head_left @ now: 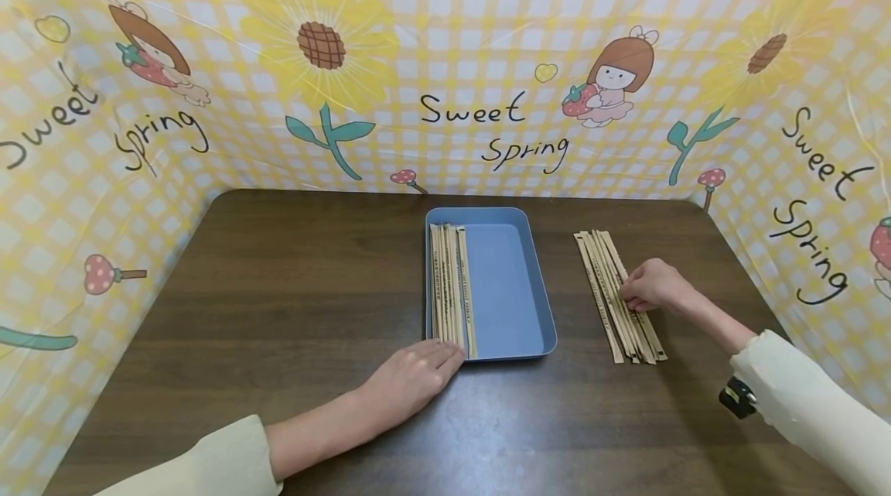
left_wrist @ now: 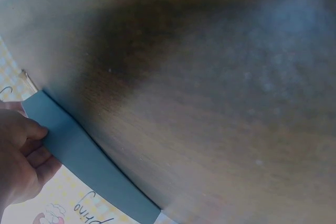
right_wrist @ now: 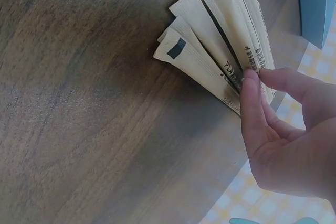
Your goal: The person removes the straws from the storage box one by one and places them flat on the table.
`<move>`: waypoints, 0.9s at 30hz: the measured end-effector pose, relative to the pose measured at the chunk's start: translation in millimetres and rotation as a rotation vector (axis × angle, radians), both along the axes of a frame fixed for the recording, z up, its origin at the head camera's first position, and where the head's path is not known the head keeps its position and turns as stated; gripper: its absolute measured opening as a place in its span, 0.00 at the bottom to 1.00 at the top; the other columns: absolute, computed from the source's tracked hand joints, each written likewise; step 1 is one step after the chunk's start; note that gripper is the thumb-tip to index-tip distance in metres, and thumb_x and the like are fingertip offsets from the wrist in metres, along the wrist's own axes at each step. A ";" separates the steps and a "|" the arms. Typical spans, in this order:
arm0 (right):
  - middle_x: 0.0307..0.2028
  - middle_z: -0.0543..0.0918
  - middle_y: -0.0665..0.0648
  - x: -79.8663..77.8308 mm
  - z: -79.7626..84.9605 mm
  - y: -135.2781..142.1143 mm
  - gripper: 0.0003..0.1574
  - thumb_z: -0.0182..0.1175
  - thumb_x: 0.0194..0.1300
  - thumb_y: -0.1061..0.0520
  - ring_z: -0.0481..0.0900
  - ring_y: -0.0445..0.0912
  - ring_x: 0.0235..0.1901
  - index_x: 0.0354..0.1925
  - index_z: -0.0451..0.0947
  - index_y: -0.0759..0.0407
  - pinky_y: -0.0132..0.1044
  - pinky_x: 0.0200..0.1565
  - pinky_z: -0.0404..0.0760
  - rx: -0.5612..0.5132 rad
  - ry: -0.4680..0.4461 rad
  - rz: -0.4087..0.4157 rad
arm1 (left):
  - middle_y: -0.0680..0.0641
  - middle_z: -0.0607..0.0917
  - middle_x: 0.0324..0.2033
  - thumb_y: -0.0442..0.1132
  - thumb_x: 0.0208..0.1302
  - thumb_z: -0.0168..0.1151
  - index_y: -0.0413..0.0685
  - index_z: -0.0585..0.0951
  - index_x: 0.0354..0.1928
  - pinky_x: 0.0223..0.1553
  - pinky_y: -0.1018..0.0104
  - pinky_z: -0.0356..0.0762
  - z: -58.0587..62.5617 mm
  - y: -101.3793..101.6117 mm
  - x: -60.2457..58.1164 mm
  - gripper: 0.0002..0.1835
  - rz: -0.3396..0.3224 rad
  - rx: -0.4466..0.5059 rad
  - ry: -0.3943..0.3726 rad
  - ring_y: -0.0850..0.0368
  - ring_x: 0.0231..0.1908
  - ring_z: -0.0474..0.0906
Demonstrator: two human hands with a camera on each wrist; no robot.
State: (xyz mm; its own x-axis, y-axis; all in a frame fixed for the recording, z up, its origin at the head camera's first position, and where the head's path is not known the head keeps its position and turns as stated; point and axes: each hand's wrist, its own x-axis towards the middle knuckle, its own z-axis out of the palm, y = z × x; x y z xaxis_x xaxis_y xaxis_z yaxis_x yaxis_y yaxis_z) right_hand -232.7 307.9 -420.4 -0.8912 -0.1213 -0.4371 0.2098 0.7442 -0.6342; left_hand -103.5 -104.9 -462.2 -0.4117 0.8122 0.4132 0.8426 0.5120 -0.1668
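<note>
At the front left corner of a blue tray point(head_left: 504, 287), my left hand point(head_left: 411, 376) grips the rim. The left wrist view shows its thumb against the tray's outer wall point(left_wrist: 89, 156), other fingers curled at the edge. Several long, slim paper-wrapped sticks point(head_left: 447, 279) lie side by side along the tray's left side. To the right, a loose bundle of similar paper-wrapped sticks point(head_left: 602, 287) rests on the table, slightly fanned. Over that bundle my right hand point(head_left: 654, 285) pinches one wrapped stick point(right_wrist: 231, 17) between thumb and fingertips. Printed text and dark squares show on the wrappers.
The dark wooden table point(head_left: 292, 271) stands against yellow checked cloth point(head_left: 459, 32) with flower and cartoon prints at the back and both sides. A small black device point(head_left: 738, 398) is at the right sleeve. The tray's raised wall lies between its contents and the loose bundle.
</note>
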 end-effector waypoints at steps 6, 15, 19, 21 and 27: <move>0.23 0.84 0.56 1.4 -1.3 0.7 0.13 0.61 0.63 0.65 0.84 0.45 0.25 0.39 0.82 0.78 0.36 0.31 0.86 0.003 0.012 0.006 | 0.41 0.86 0.47 0.27 0.58 0.66 0.35 0.84 0.50 0.53 0.63 0.80 0.1 0.3 -0.4 0.17 0.005 -0.007 -0.008 0.52 0.47 0.83; 0.22 0.84 0.55 4.0 6.4 -1.9 0.13 0.62 0.66 0.59 0.83 0.46 0.25 0.32 0.85 0.69 0.38 0.31 0.85 0.082 0.110 0.036 | 0.41 0.86 0.46 0.27 0.57 0.66 0.34 0.84 0.50 0.53 0.63 0.80 0.9 0.6 -0.8 0.17 0.007 -0.006 -0.014 0.53 0.47 0.83; 0.22 0.84 0.54 6.5 12.7 -6.1 0.16 0.58 0.69 0.55 0.81 0.46 0.24 0.30 0.84 0.64 0.37 0.29 0.77 0.163 0.221 0.079 | 0.41 0.86 0.46 0.27 0.58 0.65 0.35 0.84 0.50 0.53 0.63 0.80 1.2 0.9 -1.3 0.16 0.006 -0.007 -0.014 0.53 0.47 0.83; 0.22 0.84 0.54 8.5 13.9 -10.2 0.16 0.57 0.70 0.55 0.80 0.46 0.24 0.30 0.84 0.63 0.37 0.28 0.75 0.173 0.266 0.098 | 0.41 0.86 0.46 0.27 0.58 0.65 0.35 0.84 0.50 0.53 0.63 0.80 1.4 0.8 -1.2 0.16 0.005 -0.010 -0.015 0.53 0.47 0.83; 0.30 0.87 0.58 19.8 13.5 -28.4 0.14 0.56 0.71 0.59 0.84 0.49 0.29 0.41 0.85 0.68 0.39 0.27 0.78 0.098 0.341 0.155 | 0.42 0.86 0.46 0.27 0.58 0.65 0.35 0.84 0.50 0.53 0.63 0.80 2.0 0.6 -0.7 0.16 0.005 -0.016 -0.019 0.53 0.47 0.83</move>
